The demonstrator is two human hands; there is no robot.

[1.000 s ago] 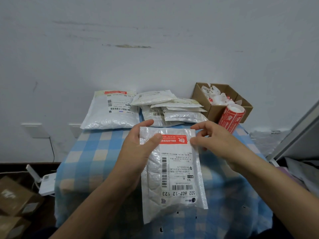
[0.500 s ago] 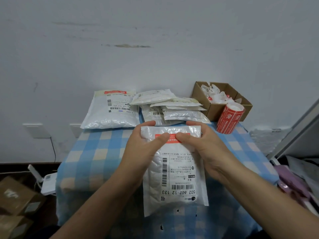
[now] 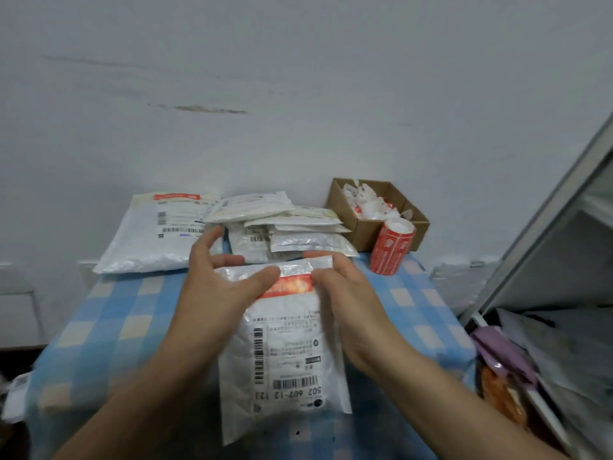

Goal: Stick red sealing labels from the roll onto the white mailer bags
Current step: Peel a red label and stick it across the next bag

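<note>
Table (image 3: pixel 109 313): blue-and-cream check cloth, under the bag.
Big bag (image 3: pixel 156 240): white, puffy, red strip at the top and barcodes. Beyond the bag, to its left.
Bag (image 3: pixel 292 353): crinkled white plastic, held over the table. Slip has barcodes and upside-down print "502 602-12 123".
Pile (image 3: pixel 288 234): flat white bags, just behind the bag.
Box (image 3: pixel 365 230): brown card, open, holding white-and-red scraps. Beyond the bag, to its right.
Left hand (image 3: pixel 219 293): fingers spread wide, thumb pressing the bag's top.
Right hand (image 3: pixel 351 303): pinches the bag's top right corner.
Roll (image 3: pixel 391 250): red, white core, against the box.
Label (image 3: pixel 292 285): red, print blurred, across the bag's top between the thumbs.
</note>
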